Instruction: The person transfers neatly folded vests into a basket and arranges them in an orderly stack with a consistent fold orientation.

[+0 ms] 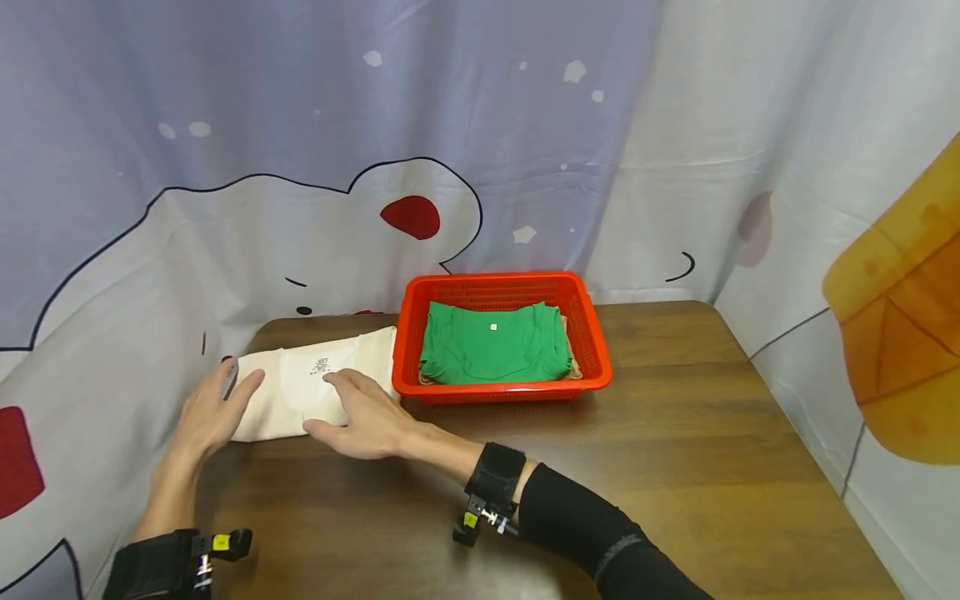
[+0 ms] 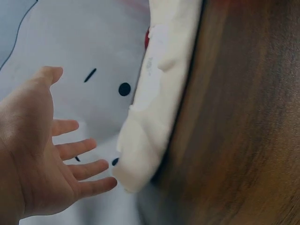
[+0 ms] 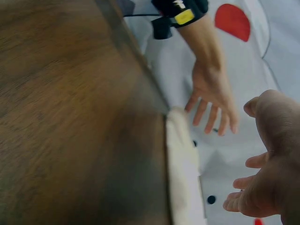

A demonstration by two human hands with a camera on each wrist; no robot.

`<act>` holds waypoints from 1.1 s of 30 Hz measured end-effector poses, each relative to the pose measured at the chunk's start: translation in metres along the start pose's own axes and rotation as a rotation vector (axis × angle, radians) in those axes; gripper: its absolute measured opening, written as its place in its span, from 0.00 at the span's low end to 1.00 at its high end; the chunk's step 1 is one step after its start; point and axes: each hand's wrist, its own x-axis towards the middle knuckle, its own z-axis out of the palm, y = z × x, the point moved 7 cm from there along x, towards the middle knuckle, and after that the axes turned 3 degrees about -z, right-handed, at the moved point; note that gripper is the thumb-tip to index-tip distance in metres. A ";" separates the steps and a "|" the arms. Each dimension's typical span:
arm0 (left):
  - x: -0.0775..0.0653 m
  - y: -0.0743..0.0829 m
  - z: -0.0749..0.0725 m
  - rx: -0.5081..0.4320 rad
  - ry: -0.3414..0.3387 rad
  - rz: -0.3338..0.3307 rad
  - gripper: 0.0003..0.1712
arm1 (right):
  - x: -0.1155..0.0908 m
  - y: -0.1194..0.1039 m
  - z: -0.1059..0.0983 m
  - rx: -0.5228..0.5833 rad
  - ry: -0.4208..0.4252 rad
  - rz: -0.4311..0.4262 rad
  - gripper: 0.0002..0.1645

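A folded cream shirt (image 1: 303,386) is laid on the wooden counter (image 1: 675,450), its long axis running nine to three o'clock, its right end touching a red basket (image 1: 592,333). The left hand (image 1: 213,410) is spread flat at its left end, the right hand (image 1: 367,417) flat on its middle; nothing is gripped.

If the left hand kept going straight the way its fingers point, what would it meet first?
Most likely the folded cream shirt: the left hand is open, fingers aimed at its near left end. Contact is unclear from these views; the red basket lies well beyond.
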 end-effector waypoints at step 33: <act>0.032 -0.044 0.017 -0.088 0.035 -0.375 0.51 | 0.030 0.076 0.038 0.245 0.213 0.511 0.51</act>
